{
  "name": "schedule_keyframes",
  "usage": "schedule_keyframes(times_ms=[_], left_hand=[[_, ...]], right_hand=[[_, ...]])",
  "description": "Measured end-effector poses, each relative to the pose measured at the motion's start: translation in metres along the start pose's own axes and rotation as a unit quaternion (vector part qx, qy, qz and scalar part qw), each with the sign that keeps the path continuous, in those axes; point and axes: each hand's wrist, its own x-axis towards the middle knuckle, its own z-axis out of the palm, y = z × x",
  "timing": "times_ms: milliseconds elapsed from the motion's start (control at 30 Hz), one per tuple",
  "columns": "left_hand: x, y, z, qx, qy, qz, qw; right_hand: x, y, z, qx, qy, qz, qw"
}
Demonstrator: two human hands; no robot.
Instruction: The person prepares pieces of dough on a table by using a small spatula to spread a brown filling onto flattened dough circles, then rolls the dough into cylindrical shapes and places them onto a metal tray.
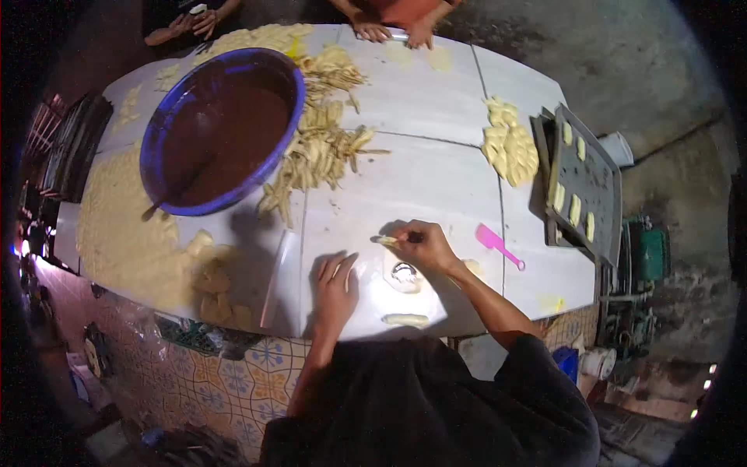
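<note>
worktop: carries all below. blue basin: well beyond and left of the flat dough piece. left hand: left of the dough piece, fingers loosely spread, nothing held. right hand: nearer, just beyond the dough piece, fingers pinching a dark-handled tool, seemingly with a pale strip; blurred. dough roll: dough piece's near side, apart, long axis left-to-right.
</note>
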Motion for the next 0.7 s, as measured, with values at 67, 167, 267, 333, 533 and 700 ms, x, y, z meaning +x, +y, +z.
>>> schedule_keyframes(times_ms=[67, 167, 267, 333, 533, 700], left_hand=[[0.008, 0.003, 0.020, -0.049, -0.037, 0.026, 0.998], [0.012, 0.001, 0.050, -0.040, -0.066, 0.068, 0.995], [0.022, 0.009, 0.070, 0.020, -0.087, 0.114, 0.990], [0.024, 0.014, 0.078, 0.032, -0.068, 0.100, 0.992], [0.008, 0.015, 0.062, 0.035, -0.124, 0.107, 0.986], [-0.019, 0.021, 0.049, 0.039, -0.108, 0.193, 0.974]], right_hand=[[-0.027, -0.011, -0.003, 0.019, 0.021, 0.029, 0.999], [-0.048, -0.015, -0.005, -0.207, 0.060, -0.057, 0.975], [-0.061, -0.003, -0.003, -0.222, 0.121, -0.089, 0.963], [-0.064, 0.009, 0.000, -0.209, 0.126, -0.100, 0.965], [-0.077, 0.011, -0.001, -0.188, 0.034, -0.142, 0.971], [-0.119, 0.012, 0.001, -0.221, 0.019, -0.157, 0.962]])
